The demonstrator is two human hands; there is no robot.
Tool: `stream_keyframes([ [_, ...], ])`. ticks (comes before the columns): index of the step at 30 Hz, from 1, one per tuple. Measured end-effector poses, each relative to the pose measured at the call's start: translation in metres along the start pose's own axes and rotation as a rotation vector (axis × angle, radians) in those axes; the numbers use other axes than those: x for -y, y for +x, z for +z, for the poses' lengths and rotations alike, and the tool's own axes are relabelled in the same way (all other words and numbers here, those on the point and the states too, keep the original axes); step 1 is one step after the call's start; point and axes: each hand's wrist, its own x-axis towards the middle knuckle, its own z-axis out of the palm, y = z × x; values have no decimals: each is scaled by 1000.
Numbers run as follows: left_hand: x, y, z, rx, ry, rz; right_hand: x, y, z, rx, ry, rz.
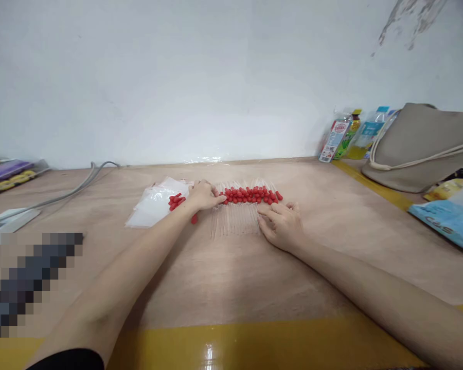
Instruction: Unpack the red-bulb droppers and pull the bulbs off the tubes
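Observation:
A row of droppers with red rubber bulbs and thin clear tubes lies on the table in front of me. The bulbs crowd together in the middle, with tubes running toward the wall and toward me. At the row's left end is my left hand, thumb stretched toward the outermost bulbs, fingers loosely bent and apart. My right hand rests at the lower right of the tubes, its bent fingers apart and fingertips by the nearest ones. Whether either fingertip pinches a tube is too small to see.
Clear plastic bags lie left of my left hand, with loose red bulbs on them. A grey cable crosses the left side. Bottles, a carton, a beige bag and a blue packet are at the right.

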Motion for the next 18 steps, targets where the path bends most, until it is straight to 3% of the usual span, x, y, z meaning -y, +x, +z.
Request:
stream_keyframes([
  [6, -7, -6, 1, -120, -47, -129, -1, 1, 0, 16, -3, 14],
  [11, -6, -29, -6, -246, -91, -194, -3, 0, 0, 28, 17, 27],
  [14, 1, -52, -8, -325, -123, -96, -4, 0, 1, 26, 47, 40],
  [18, 14, -84, -6, -382, -80, 258, -2, 1, 0, -6, 101, 21],
])
